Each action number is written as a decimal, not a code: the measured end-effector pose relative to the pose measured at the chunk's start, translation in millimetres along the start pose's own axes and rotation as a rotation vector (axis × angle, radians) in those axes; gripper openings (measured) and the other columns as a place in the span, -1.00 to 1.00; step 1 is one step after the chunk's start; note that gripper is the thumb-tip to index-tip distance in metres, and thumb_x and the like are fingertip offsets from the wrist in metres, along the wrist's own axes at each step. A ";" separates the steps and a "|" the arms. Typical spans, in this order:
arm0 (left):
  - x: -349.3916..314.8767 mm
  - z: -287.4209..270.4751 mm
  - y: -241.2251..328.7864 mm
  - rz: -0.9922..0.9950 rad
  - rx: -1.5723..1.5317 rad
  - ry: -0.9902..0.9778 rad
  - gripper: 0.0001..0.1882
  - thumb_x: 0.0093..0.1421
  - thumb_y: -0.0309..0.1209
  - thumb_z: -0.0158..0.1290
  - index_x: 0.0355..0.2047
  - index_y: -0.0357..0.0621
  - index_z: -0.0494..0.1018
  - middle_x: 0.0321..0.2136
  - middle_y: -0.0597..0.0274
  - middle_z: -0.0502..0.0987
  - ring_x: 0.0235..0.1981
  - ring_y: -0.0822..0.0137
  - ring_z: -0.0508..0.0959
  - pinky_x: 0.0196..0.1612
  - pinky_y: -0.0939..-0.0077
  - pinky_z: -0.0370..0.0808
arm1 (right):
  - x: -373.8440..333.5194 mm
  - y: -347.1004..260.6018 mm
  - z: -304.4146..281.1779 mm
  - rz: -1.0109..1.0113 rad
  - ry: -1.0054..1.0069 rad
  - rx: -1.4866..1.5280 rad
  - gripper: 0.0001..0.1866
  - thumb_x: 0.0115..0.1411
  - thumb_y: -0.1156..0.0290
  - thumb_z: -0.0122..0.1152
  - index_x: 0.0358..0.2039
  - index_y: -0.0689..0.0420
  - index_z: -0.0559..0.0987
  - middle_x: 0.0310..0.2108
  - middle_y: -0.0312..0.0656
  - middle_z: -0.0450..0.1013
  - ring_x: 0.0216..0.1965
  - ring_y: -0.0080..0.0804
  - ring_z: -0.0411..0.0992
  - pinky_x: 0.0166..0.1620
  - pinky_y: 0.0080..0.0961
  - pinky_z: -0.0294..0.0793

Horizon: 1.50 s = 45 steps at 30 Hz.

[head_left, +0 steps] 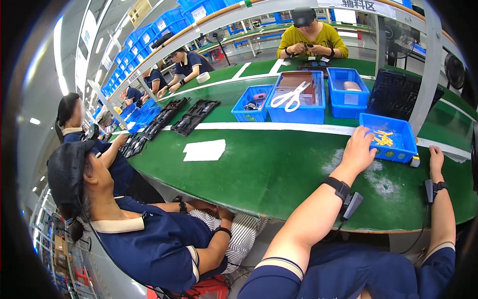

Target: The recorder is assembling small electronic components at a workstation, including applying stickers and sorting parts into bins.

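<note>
My left hand (357, 152) is at the left side of a small blue bin (406, 127), its fingers spread and touching the rim. Inside that bin lie several small yellow pieces (383, 138). On the bin's other side, my right hand (436, 160) rests near the table's white line, a short way from the bin. Its fingers are partly hidden, and I see nothing in it. A small yellow-and-white object (415, 161) sits by the bin's front right corner. Both wrists wear black straps with a small device.
Behind stand blue bins, one with white scissors (292, 96) on top. Black plastic cases (195, 117) and a white sheet (204, 150) lie leftward on the green table (239, 174). A metal post (429, 74) rises at right. A co-worker (149, 234) sits close at left; another (312, 42) works opposite.
</note>
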<state>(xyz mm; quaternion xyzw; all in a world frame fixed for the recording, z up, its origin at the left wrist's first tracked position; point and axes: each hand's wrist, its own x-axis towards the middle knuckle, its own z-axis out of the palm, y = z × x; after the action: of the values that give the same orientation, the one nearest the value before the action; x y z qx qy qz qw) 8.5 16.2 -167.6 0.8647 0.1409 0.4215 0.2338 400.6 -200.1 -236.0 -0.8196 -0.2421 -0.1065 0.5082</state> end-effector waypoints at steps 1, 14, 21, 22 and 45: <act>0.4 -0.8 -1.0 0.001 -0.023 0.010 -0.52 -0.11 -0.44 0.24 -0.13 -0.24 0.41 -0.01 -0.05 0.34 0.13 -0.04 0.26 0.16 0.15 0.28 | 0.3 0.0 0.5 0.015 -0.004 -0.001 -0.74 0.17 0.31 0.13 -0.26 0.24 0.58 -0.27 -0.16 0.53 -0.19 -0.41 0.44 -0.05 -0.54 0.35; 1.0 -12.6 -9.4 -0.007 0.020 0.016 -0.43 0.07 -0.19 0.15 0.03 -0.21 0.34 0.07 -0.08 0.33 0.15 -0.01 0.27 0.21 0.19 0.18 | -33.8 -36.2 14.8 0.017 -0.124 0.307 -0.85 0.13 0.43 0.18 -0.33 0.24 0.58 -0.38 -0.31 0.50 -0.29 -0.57 0.38 -0.15 -0.62 0.34; -5.4 -18.9 -10.1 -0.056 0.009 0.006 -0.44 0.09 -0.13 0.12 0.03 -0.19 0.35 0.09 -0.07 0.32 0.16 0.01 0.27 0.21 0.20 0.19 | -42.5 -56.9 16.6 0.034 -0.153 0.322 -0.87 0.10 0.46 0.18 -0.35 0.23 0.58 -0.40 -0.32 0.48 -0.34 -0.58 0.38 -0.19 -0.61 0.35; -5.4 -19.3 -9.5 -0.061 0.029 0.000 -0.44 0.09 -0.12 0.12 0.03 -0.19 0.36 0.08 -0.06 0.32 0.15 0.01 0.27 0.20 0.21 0.19 | -42.0 -58.2 15.2 0.021 -0.159 0.321 -0.87 0.10 0.46 0.18 -0.35 0.23 0.58 -0.40 -0.32 0.48 -0.34 -0.58 0.38 -0.19 -0.61 0.35; -10.7 -15.6 -32.4 -0.416 -0.270 0.121 -0.58 0.15 -0.12 0.09 -0.22 -0.28 0.51 -0.35 0.10 0.58 -0.31 0.33 0.53 -0.20 0.47 0.43 | -35.1 -57.5 6.3 -0.030 -0.193 0.258 -0.82 0.14 0.41 0.17 -0.32 0.25 0.58 -0.39 -0.33 0.50 -0.31 -0.60 0.38 -0.16 -0.61 0.35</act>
<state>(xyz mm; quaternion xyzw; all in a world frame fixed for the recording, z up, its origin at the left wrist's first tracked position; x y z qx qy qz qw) -11.8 43.4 -183.3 0.7512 0.2719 0.4305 0.4200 340.9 -183.6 -208.7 -0.7504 -0.3137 -0.0028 0.5818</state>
